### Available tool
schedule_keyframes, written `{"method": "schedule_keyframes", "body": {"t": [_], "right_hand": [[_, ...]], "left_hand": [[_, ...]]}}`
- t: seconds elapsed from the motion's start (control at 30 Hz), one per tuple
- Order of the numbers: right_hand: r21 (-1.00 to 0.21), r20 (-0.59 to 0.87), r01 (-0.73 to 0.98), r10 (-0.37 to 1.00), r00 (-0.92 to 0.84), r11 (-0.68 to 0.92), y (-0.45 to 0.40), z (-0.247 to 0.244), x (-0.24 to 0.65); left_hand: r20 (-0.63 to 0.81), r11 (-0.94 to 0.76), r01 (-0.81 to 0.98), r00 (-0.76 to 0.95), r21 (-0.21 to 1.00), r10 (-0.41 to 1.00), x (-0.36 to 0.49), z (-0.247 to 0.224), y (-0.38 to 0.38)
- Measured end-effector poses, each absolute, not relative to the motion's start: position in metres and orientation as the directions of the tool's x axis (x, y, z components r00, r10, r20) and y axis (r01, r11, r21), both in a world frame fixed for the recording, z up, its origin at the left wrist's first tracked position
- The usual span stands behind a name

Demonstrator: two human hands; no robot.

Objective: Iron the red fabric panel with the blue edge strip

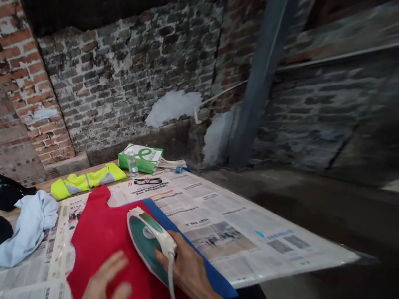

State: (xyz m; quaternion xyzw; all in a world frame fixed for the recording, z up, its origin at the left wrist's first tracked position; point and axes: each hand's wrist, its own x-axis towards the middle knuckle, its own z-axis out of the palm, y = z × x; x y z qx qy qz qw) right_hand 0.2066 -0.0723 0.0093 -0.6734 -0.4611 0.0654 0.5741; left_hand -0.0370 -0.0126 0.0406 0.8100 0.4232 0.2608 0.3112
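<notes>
A red cloth piece (96, 235) lies on the newspaper-covered table (227, 210), with a blue strip (182, 234) along its right side. My right hand (186, 264) is wrapped round the handle of a white and green iron (146, 240), which stands over the red cloth with its tip pointing away from me. The iron's white cord (171, 283) hangs toward me. Blurred by motion, my left hand (104, 298) is over the lower left of the red cloth, fingers apart and holding nothing.
Behind the cloth lie a yellow reflective vest (87, 180), glasses (148, 181), a clear bottle (132, 165) and a green-white bag (143, 158). Light blue cloth (27, 227) and a black bag (3, 189) are at left. The table's right edge slants toward me.
</notes>
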Motion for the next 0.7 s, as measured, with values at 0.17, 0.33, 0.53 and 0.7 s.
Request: {"method": "schedule_keyframes", "body": {"t": [0.17,0.33,0.53,0.7], "right_hand": [[-0.846,0.370,0.530,0.771,0.519,0.049,0.002,0.035,0.209],[-0.848,0.365,0.524,0.799,0.478,0.074,0.026,0.046,0.211],[-0.826,0.408,0.560,0.753,0.517,0.064,-0.058,0.007,0.207],[-0.770,0.490,0.638,0.642,0.589,0.002,-0.090,-0.009,0.210]], "left_hand": [[0.096,-0.430,0.817,0.428,0.384,0.899,-0.004,0.032,0.053],[0.081,-0.480,0.865,0.473,0.147,0.877,0.016,0.012,0.084],[0.082,-0.458,0.877,0.450,0.146,0.889,0.011,-0.001,0.079],[0.084,-0.459,0.874,0.451,0.160,0.889,0.012,-0.005,0.080]]}}
